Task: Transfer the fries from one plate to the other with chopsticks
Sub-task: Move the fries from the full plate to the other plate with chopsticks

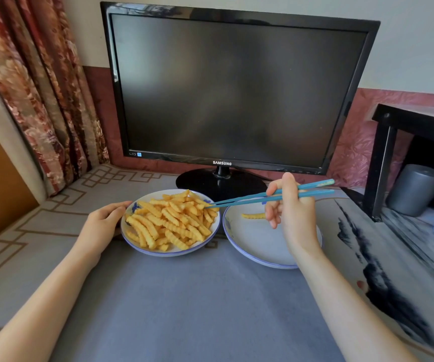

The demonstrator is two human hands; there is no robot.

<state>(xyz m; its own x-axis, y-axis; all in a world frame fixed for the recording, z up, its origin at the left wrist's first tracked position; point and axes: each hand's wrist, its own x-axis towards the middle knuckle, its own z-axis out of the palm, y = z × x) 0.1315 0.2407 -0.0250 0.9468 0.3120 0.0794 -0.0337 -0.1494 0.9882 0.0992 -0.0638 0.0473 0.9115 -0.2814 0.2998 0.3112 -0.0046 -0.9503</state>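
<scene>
my right hand [293, 212] is curled tight around the blue chopsticks [263, 198] and hangs over the near-empty plate [260, 241]. the sticks lie long ways from 3 o'clock to 9 o'clock, with the thin tips pointing to 9 o'clock. the tips are close together and touch the fries [170, 220] at the 2 o'clock edge of the full plate [169, 253]. i cannot tell if a fry is pinched between them or if they just poke the pile.

my left hand [103, 223] holds the rim of the full plate at its 9 o'clock side, so i think the plate will not slide. the two plates sit side by side, rims very near each other.

a lone fry [253, 216] lies on the near-empty plate near its 11 o'clock edge, long ways from 9 to 3.

so i think the next move is short: squeeze one fry, lift it, and swing the tips toward 3 o'clock. my right hand is the nearer one for that. many fries lie slanted, so i should grab one across its middle.
</scene>
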